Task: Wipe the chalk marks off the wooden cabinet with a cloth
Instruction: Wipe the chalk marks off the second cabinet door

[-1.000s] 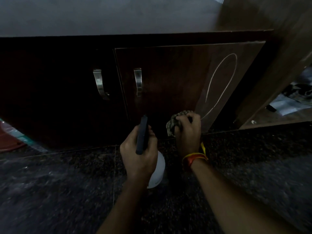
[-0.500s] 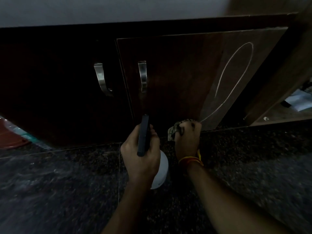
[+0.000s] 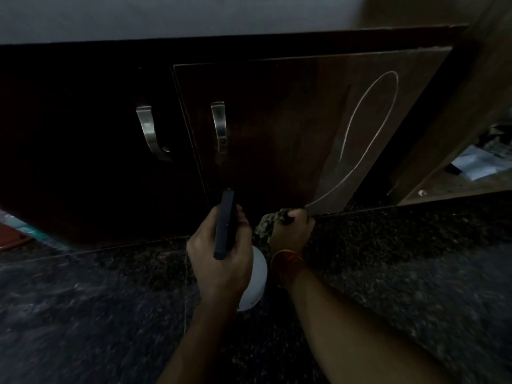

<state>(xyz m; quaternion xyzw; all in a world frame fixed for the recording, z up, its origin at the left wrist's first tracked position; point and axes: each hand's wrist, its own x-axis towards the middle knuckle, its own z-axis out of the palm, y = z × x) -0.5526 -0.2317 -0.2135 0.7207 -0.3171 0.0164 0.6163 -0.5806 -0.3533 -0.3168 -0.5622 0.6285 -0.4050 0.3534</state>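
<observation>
R hand (image 3: 292, 231) bunches cloth (image 3: 267, 221) at cabinet door (image 3: 277, 128) bottom edge, touching chalk loop (image 3: 368, 134) tail. L hand (image 3: 221, 261) beside it grips dark phone (image 3: 225, 224), white bottle (image 3: 256, 281) under it.

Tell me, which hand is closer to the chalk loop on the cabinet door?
Right. The right hand grips the cloth at the chalk loop's bottom end; the left hand, holding a phone, is farther left.
</observation>
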